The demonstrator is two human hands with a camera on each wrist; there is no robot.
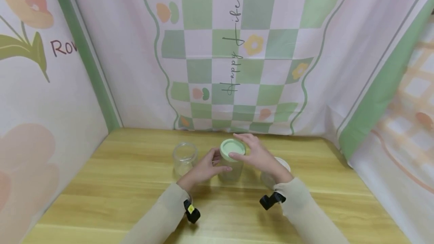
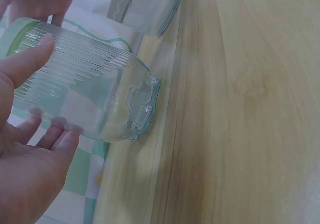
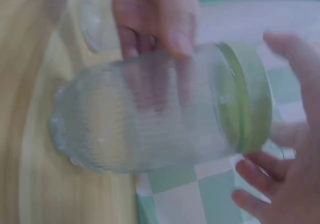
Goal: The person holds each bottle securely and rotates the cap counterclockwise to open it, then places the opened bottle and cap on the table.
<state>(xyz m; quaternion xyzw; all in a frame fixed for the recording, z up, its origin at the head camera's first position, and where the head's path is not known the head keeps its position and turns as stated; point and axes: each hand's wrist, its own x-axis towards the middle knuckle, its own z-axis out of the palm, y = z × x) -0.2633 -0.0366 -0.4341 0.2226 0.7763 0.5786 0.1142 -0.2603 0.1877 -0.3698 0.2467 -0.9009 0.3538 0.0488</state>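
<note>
A tall ribbed glass jar (image 1: 230, 173) with a light green lid (image 1: 233, 147) stands upright on the wooden table. My left hand (image 1: 205, 166) grips the jar's body from the left; its thumb lies on the near side and its fingers bend round the far side, as the left wrist view shows on the clear glass (image 2: 95, 84). Around the lid is my right hand (image 1: 255, 155), thumb and fingers spread wide. In the right wrist view its fingertips are close by the green lid (image 3: 255, 99), with a gap at the raised digit. That view is blurred.
To the left stands a shorter glass jar (image 1: 184, 157) without a lid. Another jar with a whitish lid (image 1: 283, 163) is partly hidden behind my right wrist. A checkered curtain (image 1: 234, 67) hangs at the table's (image 1: 223, 217) back edge, with printed fabric at both sides.
</note>
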